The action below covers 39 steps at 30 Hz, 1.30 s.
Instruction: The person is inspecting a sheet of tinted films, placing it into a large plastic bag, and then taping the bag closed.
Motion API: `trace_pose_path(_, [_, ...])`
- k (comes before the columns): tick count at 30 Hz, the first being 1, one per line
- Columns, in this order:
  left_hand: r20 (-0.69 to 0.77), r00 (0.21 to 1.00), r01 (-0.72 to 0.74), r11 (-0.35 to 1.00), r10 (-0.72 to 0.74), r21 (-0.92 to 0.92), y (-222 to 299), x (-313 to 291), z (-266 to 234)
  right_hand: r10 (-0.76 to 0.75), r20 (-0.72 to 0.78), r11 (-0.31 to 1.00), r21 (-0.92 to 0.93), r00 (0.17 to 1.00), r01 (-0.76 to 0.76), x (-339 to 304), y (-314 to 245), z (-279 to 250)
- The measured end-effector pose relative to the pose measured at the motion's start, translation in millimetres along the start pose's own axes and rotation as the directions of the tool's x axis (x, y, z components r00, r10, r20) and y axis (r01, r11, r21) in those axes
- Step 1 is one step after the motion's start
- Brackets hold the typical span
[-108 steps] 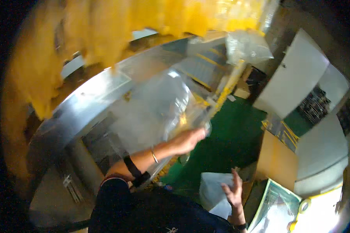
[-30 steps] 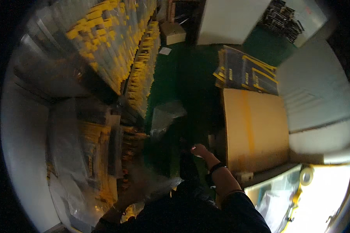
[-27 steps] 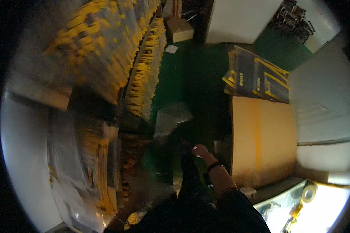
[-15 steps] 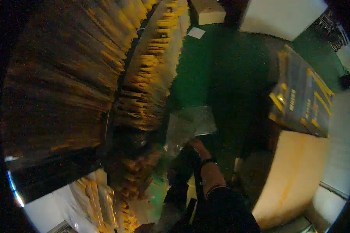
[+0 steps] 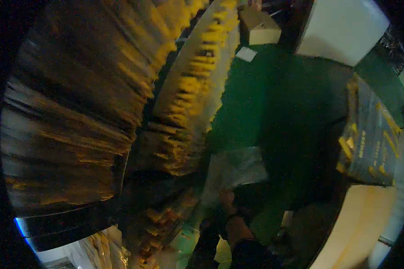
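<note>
My right hand (image 5: 227,198) reaches down and forward, a dark band around its wrist. Its fingers are closed at the near edge of a greyish, see-through plastic bag (image 5: 235,167), which spreads out beyond the hand over the green floor. Dim light and blur hide the exact grip. My left hand is outside the picture. To the left of the bag stands a long row of tightly stacked brown, paper-like pieces with yellow edges (image 5: 191,96).
A larger stack of brown sheets (image 5: 76,107) fills the left side. At right are a plastic-wrapped bundle with yellow tape (image 5: 372,139) and a cardboard box (image 5: 359,224). Farther off are a small carton (image 5: 264,36), a white panel (image 5: 343,31) and a white sheet (image 5: 247,54) on the green floor (image 5: 244,107).
The view has shifted, so the surroundings sit lower and farther right. My right hand stays at the bag's near edge. What looked like part of my left hand at the bottom has gone out of view.
</note>
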<state>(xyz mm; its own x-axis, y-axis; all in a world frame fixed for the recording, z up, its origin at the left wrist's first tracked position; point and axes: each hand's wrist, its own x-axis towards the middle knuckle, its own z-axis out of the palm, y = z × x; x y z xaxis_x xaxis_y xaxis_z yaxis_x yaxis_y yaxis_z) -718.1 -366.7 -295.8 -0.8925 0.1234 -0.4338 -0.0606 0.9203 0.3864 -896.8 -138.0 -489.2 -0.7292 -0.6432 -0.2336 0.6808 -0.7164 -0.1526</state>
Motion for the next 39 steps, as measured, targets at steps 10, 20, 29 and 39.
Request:
trace_pose_path(10, [-0.275,0.848,-0.458,0.888,0.453,0.050,174,78,-103,-0.308,0.321,0.886,0.439,0.896,0.147,-83,-62,-44])
trace_pose_path(20, [-0.492,0.542,-0.656,0.709,0.681,0.259,341,25,-225,-0.424,0.124,0.509,-0.786,0.897,0.350,-248,-195,349])
trace_pose_path(29, [-0.307,0.443,-0.813,0.522,0.842,0.259,422,-13,-270,-0.853,0.156,-0.034,-0.969,0.498,0.245,-369,-134,511])
trace_pose_path(39, [-0.184,-0.164,-0.986,-0.161,0.969,0.035,497,-99,-296,-0.994,-0.009,0.022,-0.993,-0.111,-0.114,-461,-25,590])
